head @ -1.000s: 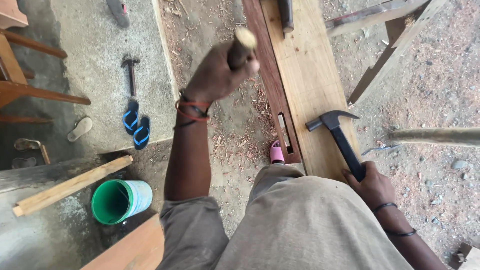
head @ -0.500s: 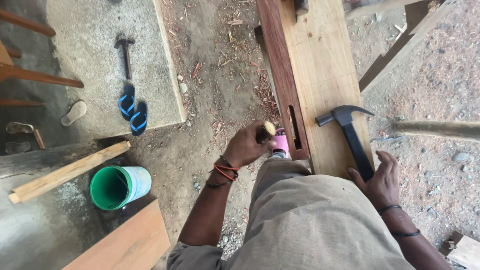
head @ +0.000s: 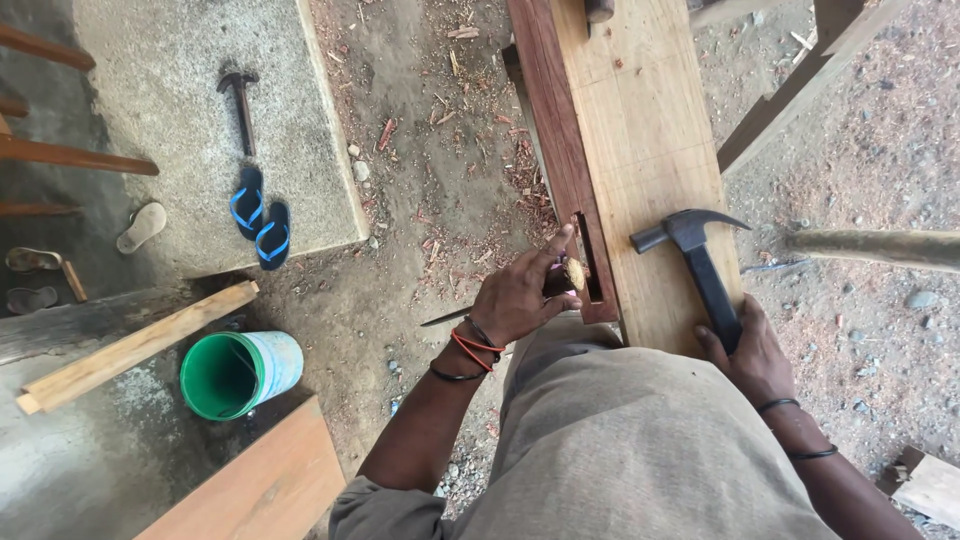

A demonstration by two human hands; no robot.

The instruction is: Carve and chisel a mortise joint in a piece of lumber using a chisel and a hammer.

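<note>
The left hand [head: 520,296] closes its grip on a wooden-handled chisel [head: 572,274], the splayed butt end showing, set at the narrow rectangular mortise slot [head: 590,258] just beyond the fingers, seemingly for cutting. The right hand [head: 748,352] wraps the black claw hammer [head: 700,262], resting flat on the pale wooden plank [head: 650,130]. Below lies chip-strewn dirt ground [head: 440,150].
</note>
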